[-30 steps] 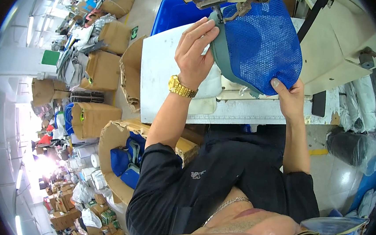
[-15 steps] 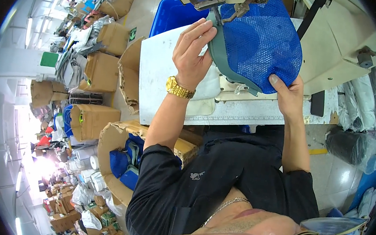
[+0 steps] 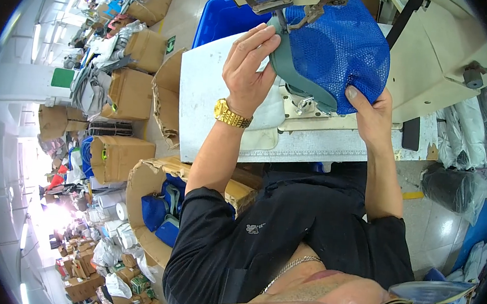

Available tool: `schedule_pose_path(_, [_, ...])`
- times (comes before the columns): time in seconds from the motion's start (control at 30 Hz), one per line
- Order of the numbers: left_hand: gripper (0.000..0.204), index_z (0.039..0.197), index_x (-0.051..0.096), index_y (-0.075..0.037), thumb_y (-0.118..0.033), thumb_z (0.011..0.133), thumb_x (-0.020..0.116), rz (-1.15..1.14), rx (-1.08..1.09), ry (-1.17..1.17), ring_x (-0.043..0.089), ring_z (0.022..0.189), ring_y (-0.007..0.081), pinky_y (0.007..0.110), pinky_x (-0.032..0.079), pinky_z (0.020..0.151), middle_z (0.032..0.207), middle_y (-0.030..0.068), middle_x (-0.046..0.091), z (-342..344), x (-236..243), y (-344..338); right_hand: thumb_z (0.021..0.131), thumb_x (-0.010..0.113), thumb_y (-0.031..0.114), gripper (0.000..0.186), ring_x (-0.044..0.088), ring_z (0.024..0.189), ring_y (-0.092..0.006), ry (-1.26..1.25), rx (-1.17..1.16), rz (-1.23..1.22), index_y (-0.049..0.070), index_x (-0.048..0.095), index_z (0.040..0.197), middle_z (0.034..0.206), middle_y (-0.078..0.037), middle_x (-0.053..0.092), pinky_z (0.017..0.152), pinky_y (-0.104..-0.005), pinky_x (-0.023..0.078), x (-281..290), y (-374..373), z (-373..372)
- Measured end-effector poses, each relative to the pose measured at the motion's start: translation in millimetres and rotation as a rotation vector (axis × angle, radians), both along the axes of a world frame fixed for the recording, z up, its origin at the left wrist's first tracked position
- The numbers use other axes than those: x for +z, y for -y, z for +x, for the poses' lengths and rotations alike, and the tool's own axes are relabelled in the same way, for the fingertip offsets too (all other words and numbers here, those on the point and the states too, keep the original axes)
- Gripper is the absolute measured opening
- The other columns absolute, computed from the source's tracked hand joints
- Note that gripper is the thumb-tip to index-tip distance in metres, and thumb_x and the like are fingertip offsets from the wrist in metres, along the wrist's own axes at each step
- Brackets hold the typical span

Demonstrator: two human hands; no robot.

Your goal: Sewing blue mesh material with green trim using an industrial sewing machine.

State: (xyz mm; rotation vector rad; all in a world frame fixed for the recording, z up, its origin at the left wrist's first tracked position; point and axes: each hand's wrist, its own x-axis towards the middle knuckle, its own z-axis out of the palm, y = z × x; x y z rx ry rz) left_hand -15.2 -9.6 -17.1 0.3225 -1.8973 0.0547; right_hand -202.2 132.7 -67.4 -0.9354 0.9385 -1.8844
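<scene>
A blue mesh piece [image 3: 337, 53] with a grey-green fabric band [image 3: 293, 70] along its left side is at the sewing machine [image 3: 284, 1]. The band's far end runs beneath the needle and presser foot area. My left hand [image 3: 252, 61] holds the band's left edge close to the needle, fingers together and slightly bent. At the mesh's near right edge, my right hand [image 3: 372, 113] pinches the fabric, thumb on top; its other fingers are mostly hidden. Below the band, a small metal part [image 3: 304, 104] shows on the machine bed [image 3: 320, 124].
The white worktable [image 3: 208, 92] has a blue bin [image 3: 214, 18] behind it. A dark phone-like slab [image 3: 411, 134] lies on its right. At my left, an open carton [image 3: 136, 201] holds blue pieces with grey-green trim. Wrapped rolls [image 3: 452, 191] stand at the right.
My right hand has shifted slightly left with the mesh edge, which now bunches more at the thumb. The band's near end has curled in, exposing more of the metal part. My left hand has barely moved.
</scene>
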Motion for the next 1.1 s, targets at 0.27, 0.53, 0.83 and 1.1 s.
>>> schedule_pose_path(0.27, [0.028, 0.1, 0.072, -0.002, 0.001, 0.072, 0.074, -0.019, -0.007, -0.012, 0.066, 0.107, 0.028, 0.036, 0.055, 0.088, 0.11, 0.0105, 0.07, -0.5, 0.6, 0.7, 0.088, 0.069, 0.007, 0.024, 0.065, 0.091, -0.0117, -0.007, 0.011, 0.01, 0.003, 0.066, 0.112, 0.104, -0.005, 0.07, 0.086, -0.0281, 0.052, 5.5, 8.1, -0.1])
schedule_pose_path(0.53, [0.031, 0.101, 0.071, -0.003, 0.001, 0.071, 0.075, -0.01, -0.033, -0.012, 0.066, 0.106, 0.028, 0.035, 0.055, 0.088, 0.111, 0.0106, 0.069, -0.2, 0.8, 2.4, 0.088, 0.068, 0.007, 0.021, 0.065, 0.088, -0.0107, -0.046, 0.026, -0.023, 0.002, 0.067, 0.109, 0.1, -0.005, 0.07, 0.082, -0.027, 0.053, 20.9, 14.1, 3.7])
schedule_pose_path(0.83, [0.031, 0.101, 0.071, -0.003, 0.001, 0.07, 0.076, -0.025, -0.005, 0.012, 0.066, 0.105, 0.0282, 0.035, 0.056, 0.087, 0.109, 0.0107, 0.069, -2.6, 1.4, -1.1, 0.089, 0.069, 0.013, 0.03, 0.066, 0.087, -0.0135, -0.231, -0.248, -0.023, 0.0, 0.064, 0.115, 0.095, -0.006, 0.07, 0.079, -0.0271, 0.053, 34.2, 32.4, -8.8])
schedule_pose_path(1.1, [0.032, 0.101, 0.071, -0.003, 0.001, 0.07, 0.077, 0.014, -0.024, -0.01, 0.066, 0.105, 0.0294, 0.036, 0.055, 0.087, 0.109, 0.0112, 0.069, -2.1, 0.5, 2.2, 0.089, 0.067, 0.023, 0.044, 0.063, 0.103, -0.0226, -1.266, -0.346, -0.14, 0.005, 0.057, 0.129, 0.112, -0.012, 0.066, 0.092, -0.0331, 0.047, 92.3, 28.1, -38.2])
